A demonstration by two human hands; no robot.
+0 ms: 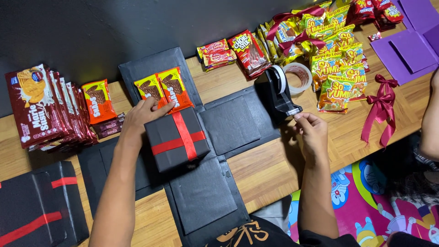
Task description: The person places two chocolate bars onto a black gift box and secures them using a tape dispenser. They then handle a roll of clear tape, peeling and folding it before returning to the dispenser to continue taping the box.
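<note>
- Head view looks down on a small black box (177,138) with a red ribbon crossed over its lid; it sits at the middle of a flattened black cardboard cross (231,126) on the wooden table (260,169).
- Left hand (139,118) rests at the box's far left corner, fingers bent and pressed together, thumb pointing right across two orange wafer packets (164,88) lying on the cross's far flap. The box hides where the fingertips end.
- Right hand (312,130) is at the front lip of a black tape dispenser (274,93), thumb and fingers pinched together; whether a strip of tape is between them is too small to tell.
- A clear tape roll (299,75) lies just behind the dispenser, partly hidden by it.
- The box looks like matte card with sharp corners; the ribbon is smooth and satiny. The cross's flaps are flat squares with raised inner panels. The near flap is cut off by the bottom edge and by the person's dark shirt.
- Left of the cross, a third orange packet (98,100) leans near a row of glossy dark red biscuit packs (41,107), close-packed on edge.
- Another black ribboned box (36,210) is cut off at the bottom left corner.
- Far side: shiny snack bags (336,68), some tied with dark red ribbon, and loose ribbon bows (382,110). Purple card (409,45) runs out of the top right.
- Another person's arm (430,119) enters at the right edge.
- Bare wood shows between the right flap and the table's near edge, under the right forearm.
</note>
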